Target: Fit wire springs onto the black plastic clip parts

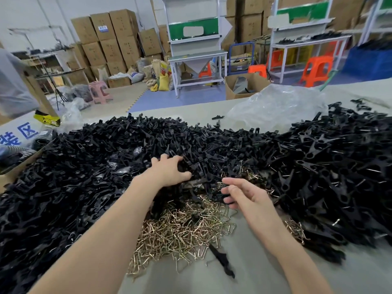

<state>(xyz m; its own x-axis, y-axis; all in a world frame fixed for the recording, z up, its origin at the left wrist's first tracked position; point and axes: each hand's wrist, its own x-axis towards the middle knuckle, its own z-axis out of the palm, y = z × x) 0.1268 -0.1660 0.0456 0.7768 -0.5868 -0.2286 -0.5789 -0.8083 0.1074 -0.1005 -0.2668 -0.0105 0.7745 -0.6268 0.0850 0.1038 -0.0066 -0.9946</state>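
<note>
At twelve o'clock of the springs (182, 225), the left hand (169, 170) grips black clips (106, 149); the right hand (244, 196) curls nearby, grip unclear.

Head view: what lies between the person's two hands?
Black clip parts, with a few wire springs among them, fill the gap between the left hand and right hand; the head view shows it.

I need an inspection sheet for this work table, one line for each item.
Surface: grey table, mostly covered.
Job's things: black clip parts heaped across the table; wire springs piled at the near middle.
Clutter: clear plastic bag at the far side.
Hands: left hand digs curled fingers into the clips; right hand loosely curled near the springs; grip unclear.
Cables: nothing seen.
Surroundings: cardboard boxes, workbench, orange stools.
</note>
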